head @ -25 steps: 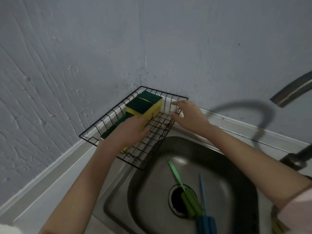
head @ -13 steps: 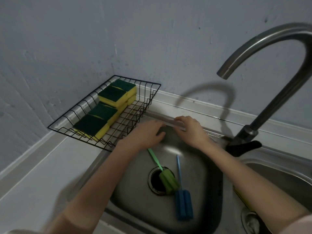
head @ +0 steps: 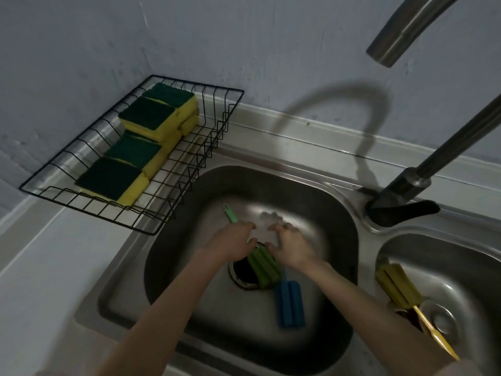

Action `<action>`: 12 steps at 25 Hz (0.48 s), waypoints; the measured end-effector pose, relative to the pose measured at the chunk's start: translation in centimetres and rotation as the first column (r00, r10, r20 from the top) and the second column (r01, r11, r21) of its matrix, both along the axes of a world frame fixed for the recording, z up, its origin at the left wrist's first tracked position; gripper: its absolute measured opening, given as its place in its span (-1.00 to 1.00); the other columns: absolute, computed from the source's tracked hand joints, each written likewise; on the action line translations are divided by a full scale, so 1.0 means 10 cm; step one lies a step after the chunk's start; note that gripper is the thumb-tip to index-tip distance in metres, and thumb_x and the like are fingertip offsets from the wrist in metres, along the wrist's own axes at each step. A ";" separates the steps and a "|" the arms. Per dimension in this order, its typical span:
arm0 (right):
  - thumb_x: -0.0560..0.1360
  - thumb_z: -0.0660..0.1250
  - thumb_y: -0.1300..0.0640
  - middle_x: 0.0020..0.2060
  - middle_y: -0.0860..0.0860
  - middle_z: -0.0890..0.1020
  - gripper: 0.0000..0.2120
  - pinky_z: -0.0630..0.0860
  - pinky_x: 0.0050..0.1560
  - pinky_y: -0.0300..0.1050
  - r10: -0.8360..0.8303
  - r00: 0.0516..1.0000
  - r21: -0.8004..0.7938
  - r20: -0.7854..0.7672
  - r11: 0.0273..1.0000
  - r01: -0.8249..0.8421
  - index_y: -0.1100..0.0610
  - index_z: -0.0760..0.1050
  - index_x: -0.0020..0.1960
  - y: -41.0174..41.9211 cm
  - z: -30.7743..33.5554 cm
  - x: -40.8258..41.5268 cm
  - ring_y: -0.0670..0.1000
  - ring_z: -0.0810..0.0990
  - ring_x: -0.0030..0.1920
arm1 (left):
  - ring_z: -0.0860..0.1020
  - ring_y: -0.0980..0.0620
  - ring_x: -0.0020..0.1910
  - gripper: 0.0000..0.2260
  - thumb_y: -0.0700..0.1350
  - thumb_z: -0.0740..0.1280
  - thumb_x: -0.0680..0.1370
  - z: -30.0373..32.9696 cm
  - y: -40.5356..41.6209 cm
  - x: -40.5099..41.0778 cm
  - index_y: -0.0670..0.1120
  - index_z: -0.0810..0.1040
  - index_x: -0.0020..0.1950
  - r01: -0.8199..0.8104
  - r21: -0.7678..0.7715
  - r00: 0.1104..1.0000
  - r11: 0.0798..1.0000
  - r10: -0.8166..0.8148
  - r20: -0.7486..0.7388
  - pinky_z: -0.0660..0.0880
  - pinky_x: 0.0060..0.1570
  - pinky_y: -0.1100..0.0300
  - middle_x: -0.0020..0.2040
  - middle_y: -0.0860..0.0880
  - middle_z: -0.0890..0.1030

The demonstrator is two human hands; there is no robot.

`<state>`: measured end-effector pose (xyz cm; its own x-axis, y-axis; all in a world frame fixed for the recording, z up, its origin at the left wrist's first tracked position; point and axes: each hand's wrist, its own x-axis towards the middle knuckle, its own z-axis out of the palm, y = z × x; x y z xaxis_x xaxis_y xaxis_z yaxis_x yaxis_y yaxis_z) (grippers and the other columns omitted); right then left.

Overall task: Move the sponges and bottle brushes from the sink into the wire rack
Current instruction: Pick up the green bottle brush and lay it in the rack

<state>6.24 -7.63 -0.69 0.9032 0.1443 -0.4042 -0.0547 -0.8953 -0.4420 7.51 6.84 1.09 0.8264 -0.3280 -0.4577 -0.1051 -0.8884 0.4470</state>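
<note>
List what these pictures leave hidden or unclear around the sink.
Head view only:
- Blue brush: handle hidden behind the right hand.
- Green brush: mid-handle covered by the left hand; whether either hand grips it is unclear, both are blurred.
- Drain: partly covered by the green brush and left wrist.
- Yellow brush: handle tip cut off near the lower right edge.
- Faucet: arch cut off by the top edge.

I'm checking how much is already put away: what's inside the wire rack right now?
Inside the wire rack lie green-topped yellow sponges, four tops showing in a row along its left side, some stacked on others. No brushes are in it. Any sponges beneath are mostly covered.
</note>
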 end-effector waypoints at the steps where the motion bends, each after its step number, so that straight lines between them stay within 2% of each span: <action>1: 0.52 0.22 0.03 0.36 0.17 0.37 -0.56 0.36 0.32 -0.03 -0.008 1.000 0.006 -0.030 1.000 0.008 0.09 0.31 0.37 0.02 -0.09 -0.03 0.16 0.36 0.35 | 0.35 -0.13 0.36 -0.58 -0.07 0.14 0.56 -0.12 0.00 0.00 -0.15 0.23 0.40 -0.027 -0.003 0.999 1.000 0.027 -0.027 0.33 0.31 0.07 0.40 -0.19 0.36; 7: 0.51 0.22 -0.01 0.19 0.23 0.47 -0.59 0.48 0.10 -0.03 -0.042 0.985 0.071 -0.167 0.996 0.054 0.19 0.35 0.27 0.15 -0.40 -0.15 0.20 0.51 0.17 | 0.46 -0.18 0.24 -0.67 -0.06 0.14 0.57 -0.64 -0.07 -0.10 -0.21 0.39 0.26 -0.265 -0.072 0.952 0.962 0.249 -0.181 0.39 0.16 0.09 0.27 -0.25 0.49; 10: 0.50 0.23 -0.01 0.20 0.21 0.44 -0.55 0.48 0.10 -0.02 -0.060 0.980 0.062 -0.191 0.995 0.073 0.14 0.29 0.32 0.16 -0.46 -0.17 0.21 0.51 0.16 | 0.46 -0.15 0.23 -0.68 -0.07 0.10 0.58 -0.75 -0.14 -0.17 -0.22 0.43 0.22 -0.425 -0.163 0.881 0.890 0.366 -0.300 0.38 0.13 0.14 0.26 -0.23 0.51; 12: 0.50 0.24 0.00 0.23 0.20 0.43 -0.50 0.48 0.10 -0.04 -0.059 0.981 0.053 -0.185 0.996 0.070 0.12 0.22 0.39 0.17 -0.47 -0.19 0.20 0.50 0.18 | 0.49 -0.16 0.18 -0.69 -0.05 0.09 0.59 -0.82 -0.16 -0.21 -0.23 0.48 0.13 -0.517 -0.201 0.821 0.832 0.415 -0.392 0.39 0.04 0.15 0.20 -0.25 0.54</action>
